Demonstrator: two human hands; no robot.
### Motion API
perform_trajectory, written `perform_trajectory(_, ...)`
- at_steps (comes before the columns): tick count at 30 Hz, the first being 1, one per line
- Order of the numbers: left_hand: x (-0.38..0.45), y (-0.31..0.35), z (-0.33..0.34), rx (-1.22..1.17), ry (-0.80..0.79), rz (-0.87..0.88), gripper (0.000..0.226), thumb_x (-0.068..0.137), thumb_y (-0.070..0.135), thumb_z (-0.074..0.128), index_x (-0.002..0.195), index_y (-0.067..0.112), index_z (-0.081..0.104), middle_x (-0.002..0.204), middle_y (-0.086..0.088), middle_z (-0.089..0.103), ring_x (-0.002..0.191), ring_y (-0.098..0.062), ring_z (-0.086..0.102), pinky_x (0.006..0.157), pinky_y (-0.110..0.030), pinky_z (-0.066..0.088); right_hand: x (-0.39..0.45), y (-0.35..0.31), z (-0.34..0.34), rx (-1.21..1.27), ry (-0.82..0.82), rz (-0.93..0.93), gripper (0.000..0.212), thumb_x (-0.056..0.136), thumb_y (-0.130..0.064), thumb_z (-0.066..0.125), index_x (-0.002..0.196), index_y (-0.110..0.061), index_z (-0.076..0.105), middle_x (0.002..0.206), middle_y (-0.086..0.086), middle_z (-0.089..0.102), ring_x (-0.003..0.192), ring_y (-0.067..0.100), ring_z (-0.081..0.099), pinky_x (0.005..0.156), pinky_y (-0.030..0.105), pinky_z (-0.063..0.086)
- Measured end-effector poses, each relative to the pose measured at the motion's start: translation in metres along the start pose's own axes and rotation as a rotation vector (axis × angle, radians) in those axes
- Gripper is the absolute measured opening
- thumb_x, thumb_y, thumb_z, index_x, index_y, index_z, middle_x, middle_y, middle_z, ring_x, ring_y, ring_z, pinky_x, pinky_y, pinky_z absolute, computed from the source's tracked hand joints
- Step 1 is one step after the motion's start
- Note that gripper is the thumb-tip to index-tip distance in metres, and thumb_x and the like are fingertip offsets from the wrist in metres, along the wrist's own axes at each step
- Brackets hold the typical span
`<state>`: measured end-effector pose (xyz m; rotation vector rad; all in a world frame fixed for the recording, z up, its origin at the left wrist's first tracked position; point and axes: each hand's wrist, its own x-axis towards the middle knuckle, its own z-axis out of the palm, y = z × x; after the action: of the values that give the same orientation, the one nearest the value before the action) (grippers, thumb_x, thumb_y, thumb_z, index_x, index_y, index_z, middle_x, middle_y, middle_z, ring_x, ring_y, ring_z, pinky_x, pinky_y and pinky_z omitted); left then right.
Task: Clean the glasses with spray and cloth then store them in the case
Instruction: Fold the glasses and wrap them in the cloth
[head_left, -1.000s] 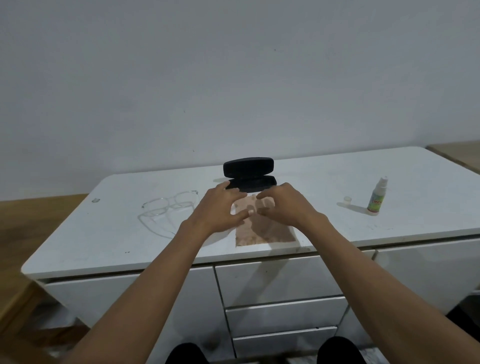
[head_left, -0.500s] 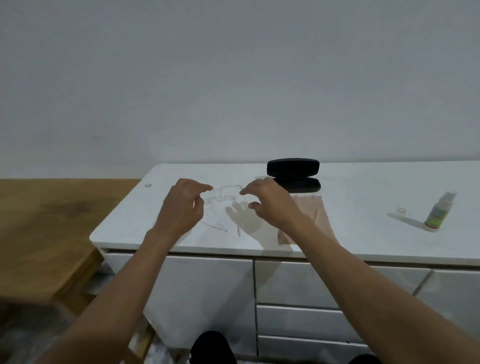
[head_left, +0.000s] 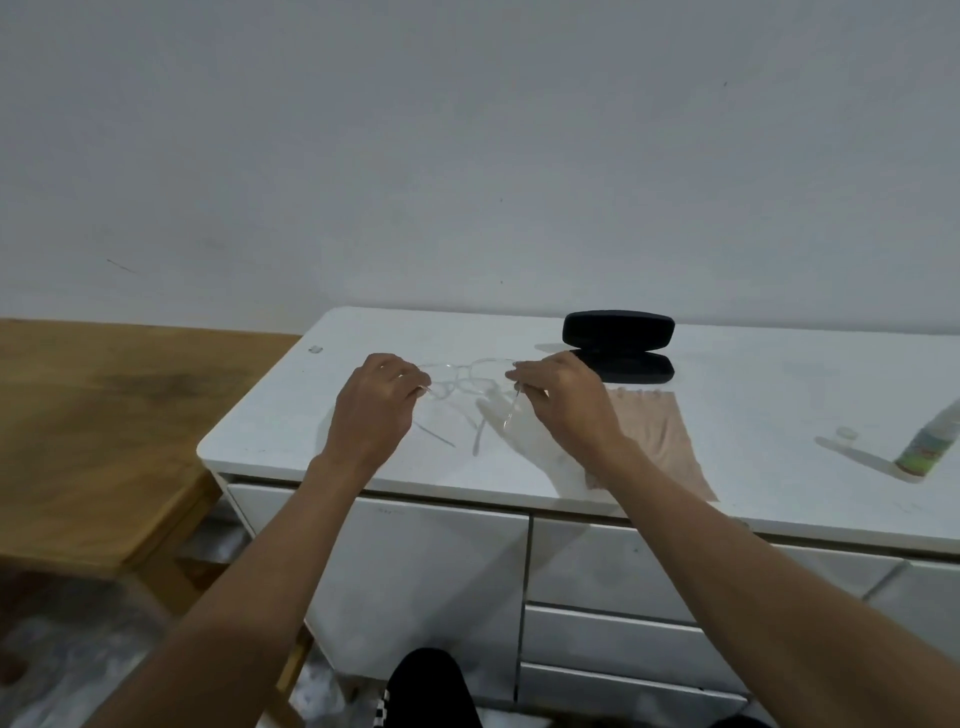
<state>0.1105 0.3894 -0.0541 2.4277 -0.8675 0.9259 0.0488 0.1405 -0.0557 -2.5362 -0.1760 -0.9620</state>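
Note:
Clear-framed glasses (head_left: 470, 375) hang just above the white cabinet top, held at both temples. My left hand (head_left: 375, 405) pinches the left temple hinge and my right hand (head_left: 563, 400) pinches the right one. The black case (head_left: 618, 345) stands open behind my right hand, lid up. A beige cloth (head_left: 657, 434) lies flat on the top, partly under my right wrist. The spray bottle (head_left: 932, 441) stands at the far right edge of the view, with its small clear cap (head_left: 848, 432) beside it.
The white cabinet top (head_left: 779, 395) has drawers below its front edge. A wooden table (head_left: 98, 415) stands lower at the left. A small pale object (head_left: 315, 349) lies near the cabinet's back left corner. A grey wall runs behind.
Both hands left the cloth, moved left to the glasses and closed on the temples. The view has swung left, so the case and bottle sit further right.

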Motion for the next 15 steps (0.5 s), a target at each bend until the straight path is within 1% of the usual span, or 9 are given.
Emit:
perform_trajectory(2,0.004,0.003,-0.001,-0.059,0.044,-0.083,0.014,0.087,0.003,0.076,0.097,0.012,0.078,0.093,-0.002,0.076,0.099,-0.029,0.066,0.075,-0.037,0.057,0.007,0.0,-0.008,0.039,0.04,0.043,0.02,0.092,-0.009,0.072,0.108,-0.015,0.081,0.094,0.001,0.081,0.088,0.027,0.07,0.08,0.038,0.056)
perform_trajectory(4,0.011,0.009,-0.001,-0.133,0.079,-0.154,0.014,0.091,0.007,0.073,0.103,0.013,0.078,0.096,-0.002,0.077,0.1,-0.026,0.066,0.079,-0.036,0.054,0.015,0.002,-0.017,0.087,0.075,0.106,0.017,0.093,-0.014,0.072,0.108,-0.016,0.081,0.092,0.0,0.081,0.084,0.022,0.073,0.081,0.04,0.058)
perform_trajectory(6,0.02,0.019,0.001,-0.207,0.088,-0.2,0.014,0.093,0.009,0.071,0.105,0.013,0.077,0.097,-0.003,0.077,0.101,-0.026,0.065,0.081,-0.037,0.054,0.021,0.005,-0.028,0.203,0.085,0.208,0.015,0.092,-0.015,0.074,0.105,-0.013,0.08,0.091,0.001,0.081,0.082,0.016,0.075,0.083,0.039,0.06)
perform_trajectory(8,0.03,0.033,0.005,-0.279,0.085,-0.241,0.014,0.094,0.01,0.07,0.105,0.015,0.077,0.096,-0.002,0.077,0.102,-0.024,0.064,0.082,-0.031,0.048,0.025,0.008,-0.041,0.295,0.09,0.313,0.014,0.09,-0.013,0.076,0.104,-0.011,0.08,0.091,0.001,0.08,0.083,0.013,0.074,0.085,0.032,0.059)
perform_trajectory(10,0.04,0.048,0.011,-0.324,0.077,-0.267,0.013,0.094,0.012,0.071,0.103,0.016,0.078,0.093,0.0,0.077,0.102,-0.022,0.062,0.082,-0.025,0.04,0.024,0.017,-0.055,0.354,0.105,0.398,0.014,0.09,-0.013,0.076,0.103,-0.011,0.079,0.093,0.002,0.079,0.085,0.013,0.073,0.082,0.02,0.057)
perform_trajectory(12,0.047,0.065,0.017,-0.368,0.072,-0.287,0.012,0.093,0.012,0.071,0.101,0.017,0.079,0.09,0.003,0.077,0.102,-0.021,0.061,0.08,-0.025,0.039,0.018,0.028,-0.072,0.377,0.109,0.447,0.014,0.09,-0.013,0.076,0.104,-0.014,0.079,0.092,0.001,0.078,0.084,0.011,0.071,0.074,0.007,0.051)
perform_trajectory(13,0.051,0.073,0.02,-0.391,0.074,-0.293,0.012,0.093,0.012,0.071,0.101,0.018,0.079,0.089,0.004,0.077,0.101,-0.021,0.061,0.08,-0.027,0.04,0.015,0.035,-0.08,0.37,0.112,0.458,0.014,0.09,-0.013,0.076,0.103,-0.016,0.079,0.09,-0.001,0.077,0.082,0.009,0.071,0.07,0.004,0.048)
perform_trajectory(15,0.057,0.089,0.026,-0.431,0.069,-0.291,0.013,0.093,0.012,0.071,0.1,0.019,0.079,0.086,0.005,0.076,0.101,-0.022,0.06,0.079,-0.029,0.042,0.007,0.048,-0.097,0.316,0.12,0.47,0.013,0.09,-0.016,0.075,0.101,-0.02,0.08,0.085,-0.005,0.076,0.079,0.006,0.069,0.067,0.002,0.045)
